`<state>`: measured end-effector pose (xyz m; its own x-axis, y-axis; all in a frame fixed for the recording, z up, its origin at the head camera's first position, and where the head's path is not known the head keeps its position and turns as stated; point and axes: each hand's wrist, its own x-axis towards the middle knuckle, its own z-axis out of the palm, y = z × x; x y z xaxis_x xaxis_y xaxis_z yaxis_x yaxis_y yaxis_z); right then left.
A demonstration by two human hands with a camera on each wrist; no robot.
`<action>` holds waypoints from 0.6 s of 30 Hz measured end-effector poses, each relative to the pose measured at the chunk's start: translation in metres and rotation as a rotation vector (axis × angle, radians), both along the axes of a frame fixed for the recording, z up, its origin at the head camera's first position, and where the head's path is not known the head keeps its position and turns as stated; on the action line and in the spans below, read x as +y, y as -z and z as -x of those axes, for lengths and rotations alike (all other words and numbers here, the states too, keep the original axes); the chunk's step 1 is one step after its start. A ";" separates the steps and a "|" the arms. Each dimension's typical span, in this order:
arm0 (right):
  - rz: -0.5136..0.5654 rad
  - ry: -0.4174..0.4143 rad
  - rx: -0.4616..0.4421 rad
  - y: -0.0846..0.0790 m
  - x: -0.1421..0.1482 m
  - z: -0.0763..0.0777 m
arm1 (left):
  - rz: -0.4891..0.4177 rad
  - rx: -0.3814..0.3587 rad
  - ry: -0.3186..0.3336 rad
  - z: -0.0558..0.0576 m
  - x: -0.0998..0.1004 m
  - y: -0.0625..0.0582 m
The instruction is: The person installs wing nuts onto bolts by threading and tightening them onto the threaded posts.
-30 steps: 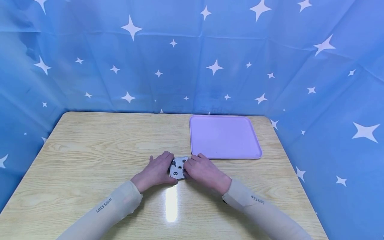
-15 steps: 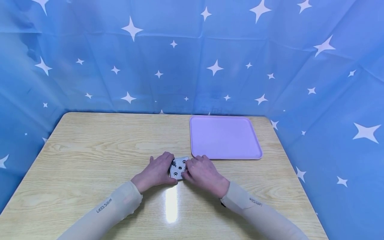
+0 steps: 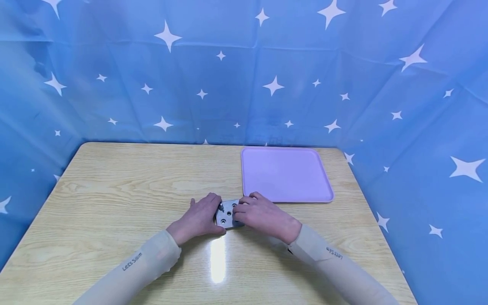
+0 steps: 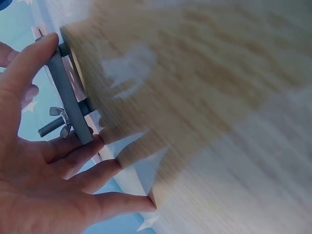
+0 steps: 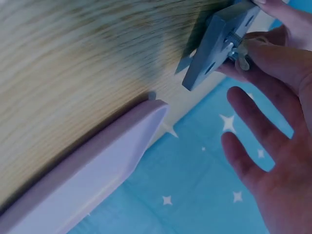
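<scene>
A square grey metal plate (image 3: 225, 215) with several holes sits near the middle of the table on short dark feet. My left hand (image 3: 198, 216) holds it by its edges, thumb at the near side and fingertips along the far side. On the plate's left part a wing nut (image 4: 65, 117) sits on an upright threaded bolt (image 4: 44, 129). My right hand (image 3: 263, 214) is over the plate's right part. In the right wrist view, its thumb and forefinger pinch a second wing nut (image 5: 243, 59) on another bolt, while other fingers spread outward.
A shallow lilac tray (image 3: 286, 173) lies at the back right, its near left corner close to my right fingers. The wooden table (image 3: 133, 178) meets a blue star-printed cloth (image 3: 228, 84) at the back and sides.
My right hand turns at the wing nut: its fingers curl in at first, then reach out flatter, with the wrist a bit further right. The left hand and the plate stay put.
</scene>
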<state>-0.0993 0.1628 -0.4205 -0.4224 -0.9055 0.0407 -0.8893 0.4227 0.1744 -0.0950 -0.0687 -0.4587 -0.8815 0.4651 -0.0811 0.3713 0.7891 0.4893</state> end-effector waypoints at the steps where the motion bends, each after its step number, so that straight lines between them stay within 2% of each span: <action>1: 0.003 0.003 0.006 0.001 0.000 0.000 | -0.001 -0.001 0.000 0.000 0.000 0.000; 9: 0.083 0.045 0.029 0.011 -0.003 -0.001 | 0.001 -0.008 0.008 -0.001 0.000 -0.002; 18: 0.253 0.180 0.094 0.028 -0.014 -0.008 | 0.009 0.004 0.003 -0.001 0.000 -0.001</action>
<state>-0.0915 0.1490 -0.4490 -0.5586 -0.7729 0.3011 -0.7813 0.6122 0.1219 -0.0939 -0.0683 -0.4576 -0.8802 0.4674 -0.0818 0.3759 0.7920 0.4810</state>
